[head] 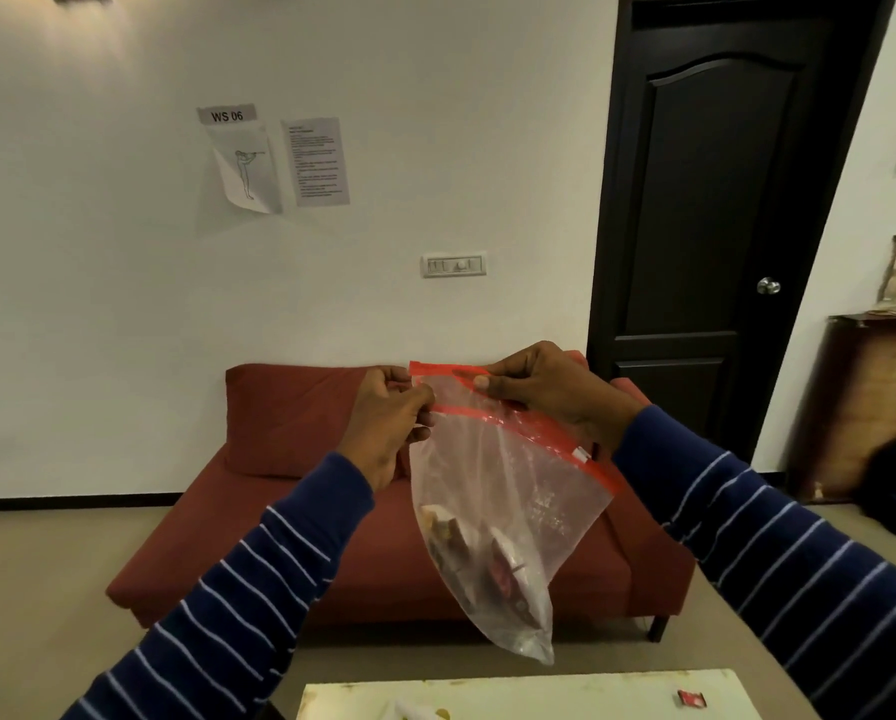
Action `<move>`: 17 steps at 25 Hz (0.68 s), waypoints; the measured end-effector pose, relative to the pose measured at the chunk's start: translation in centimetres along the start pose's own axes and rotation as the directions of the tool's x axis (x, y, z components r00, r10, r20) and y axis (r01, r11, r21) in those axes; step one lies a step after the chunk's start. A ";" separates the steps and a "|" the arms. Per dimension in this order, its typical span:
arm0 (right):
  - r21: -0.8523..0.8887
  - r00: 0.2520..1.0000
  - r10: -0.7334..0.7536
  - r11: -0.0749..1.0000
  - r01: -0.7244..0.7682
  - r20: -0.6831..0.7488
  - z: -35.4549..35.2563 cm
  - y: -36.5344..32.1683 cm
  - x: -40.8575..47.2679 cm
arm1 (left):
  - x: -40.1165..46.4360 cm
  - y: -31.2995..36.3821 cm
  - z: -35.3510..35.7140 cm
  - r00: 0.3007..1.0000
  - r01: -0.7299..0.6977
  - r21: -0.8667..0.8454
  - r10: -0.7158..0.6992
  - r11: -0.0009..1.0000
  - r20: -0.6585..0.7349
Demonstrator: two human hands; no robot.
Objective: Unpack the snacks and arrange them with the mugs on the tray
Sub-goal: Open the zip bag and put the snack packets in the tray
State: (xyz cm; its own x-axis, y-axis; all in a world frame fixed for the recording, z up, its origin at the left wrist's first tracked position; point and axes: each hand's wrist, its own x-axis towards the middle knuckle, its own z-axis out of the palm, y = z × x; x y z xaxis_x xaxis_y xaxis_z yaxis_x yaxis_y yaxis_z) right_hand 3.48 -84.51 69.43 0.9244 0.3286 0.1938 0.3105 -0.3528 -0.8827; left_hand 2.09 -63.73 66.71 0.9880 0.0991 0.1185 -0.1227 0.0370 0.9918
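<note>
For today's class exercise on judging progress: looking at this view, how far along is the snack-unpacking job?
Early stage. Done: the zip bag is lifted clear of the table. In hand: the left hand and right hand pinch its red zip strip apart. Left: the snacks are inside the bag; no mugs or tray are in view, so all arranging remains.

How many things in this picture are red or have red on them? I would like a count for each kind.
Sofa: 1
Zip bag with red seal strips, held by left hand and right hand: 1
Small red packet on the table: 1
Total: 3
</note>
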 end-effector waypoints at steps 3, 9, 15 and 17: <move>-0.103 0.987 0.014 0.994 -0.031 -0.158 -0.6 0.9 0.1 | -0.4 -0.1 -0.9 0.990 -0.137 0.132 0.132 0.982 0.044; -0.396 0.900 -0.264 0.911 0.115 -0.345 0.6 1.7 0.5 | -1.7 0.3 -1.6 0.819 -0.573 0.577 0.427 0.582 0.383; -0.403 0.891 -0.339 0.893 0.202 -0.303 1.2 1.2 0.7 | -1.7 -0.5 -1.0 0.861 -0.507 0.734 0.219 0.453 0.460; -0.391 0.893 -0.340 0.895 0.212 -0.294 1.3 1.3 0.6 | -1.6 -0.4 -0.6 0.884 -0.468 0.745 0.268 0.476 0.384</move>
State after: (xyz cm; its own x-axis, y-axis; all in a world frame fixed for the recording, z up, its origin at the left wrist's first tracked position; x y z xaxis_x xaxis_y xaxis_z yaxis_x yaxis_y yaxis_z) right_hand 4.14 -83.60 67.81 0.7853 0.1561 0.5991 0.5609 -0.5891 -0.5817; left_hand 0.46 -63.33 66.05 0.8762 -0.2845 0.3889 -0.4507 -0.7695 0.4524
